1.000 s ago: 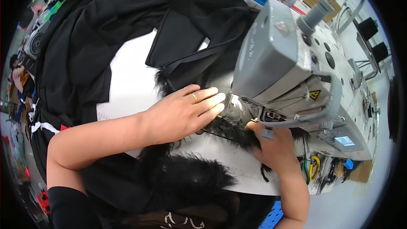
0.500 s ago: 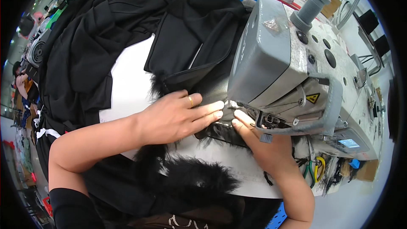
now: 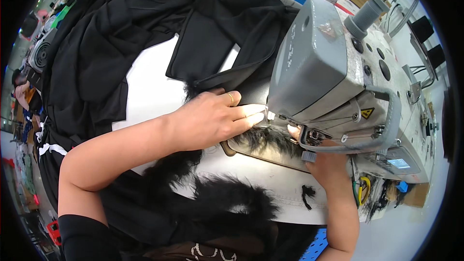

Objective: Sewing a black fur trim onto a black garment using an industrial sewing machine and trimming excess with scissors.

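Observation:
My left hand, a ring on one finger, lies with straight fingers on black fabric close to the needle area of a grey and white sewing machine. Black fur trim runs over the machine bed beside those fingertips. A black garment piece with a zip spreads just beyond this hand. My right hand is partly behind the machine's curved guard; a fingertip shows by the fur, while the other fingers are hidden. More fluffy black trim hangs over the table's near side.
Heaped black cloth covers the left and far table. Yellow- and green-handled cutters lie right of my right wrist. A tuft of black threads rests on the near tabletop. The machine's lit display faces the right side.
My right hand has shifted right, further behind the guard, uncovering fur on the machine bed. My left hand has moved slightly right in the picture; the whole view has shifted a little too.

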Available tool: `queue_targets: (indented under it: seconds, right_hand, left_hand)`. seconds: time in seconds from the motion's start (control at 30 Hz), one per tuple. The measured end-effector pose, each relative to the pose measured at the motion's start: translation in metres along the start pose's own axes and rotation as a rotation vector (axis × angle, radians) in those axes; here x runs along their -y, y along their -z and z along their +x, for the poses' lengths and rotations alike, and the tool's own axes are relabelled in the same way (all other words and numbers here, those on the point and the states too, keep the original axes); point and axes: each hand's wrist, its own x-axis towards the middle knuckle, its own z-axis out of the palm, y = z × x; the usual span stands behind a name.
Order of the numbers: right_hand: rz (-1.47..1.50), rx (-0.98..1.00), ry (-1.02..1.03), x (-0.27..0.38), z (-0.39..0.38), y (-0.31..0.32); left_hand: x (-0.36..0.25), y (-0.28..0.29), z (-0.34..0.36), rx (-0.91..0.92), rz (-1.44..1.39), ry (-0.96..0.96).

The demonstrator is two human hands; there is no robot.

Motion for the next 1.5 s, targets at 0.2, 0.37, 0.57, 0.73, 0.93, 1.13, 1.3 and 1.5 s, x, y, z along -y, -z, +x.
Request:
queue_targets:
  seconds: [0.2,0.37,0.57,0.73,0.93,1.13,1.3,1.5]
  right_hand:
    - [-0.120,-0.124,0.051,0.001,-0.006,0.002]
    - [0.016,-0.145,0.108,-0.009,-0.017,-0.007]
    - [-0.050,-0.195,0.021,-0.004,-0.009,0.006]
    - [-0.064,-0.207,0.090,-0.006,-0.010,0.004]
    - [-0.069,-0.292,0.130,-0.003,-0.006,0.002]
    - [-0.063,-0.310,0.184,0.007,0.004,0.011]
    - [-0.030,-0.275,0.140,-0.005,0.000,0.008]
    - [-0.011,-0.328,0.086,-0.026,-0.015,-0.007]
  left_hand:
    - [0.001,0.001,0.002,0.043,0.089,-0.063]
    - [0.003,-0.003,0.001,-0.053,0.052,-0.118]
    - [0.003,0.000,0.002,-0.015,0.162,-0.150]
    - [0.003,-0.003,0.000,0.038,0.150,-0.118]
    - [0.001,-0.005,0.003,-0.020,0.211,-0.155]
    - [-0.001,0.004,0.007,0.072,0.259,-0.130]
    - [-0.001,0.002,0.008,0.024,0.272,-0.136]
    - [-0.001,0.001,0.009,0.028,0.241,-0.105]
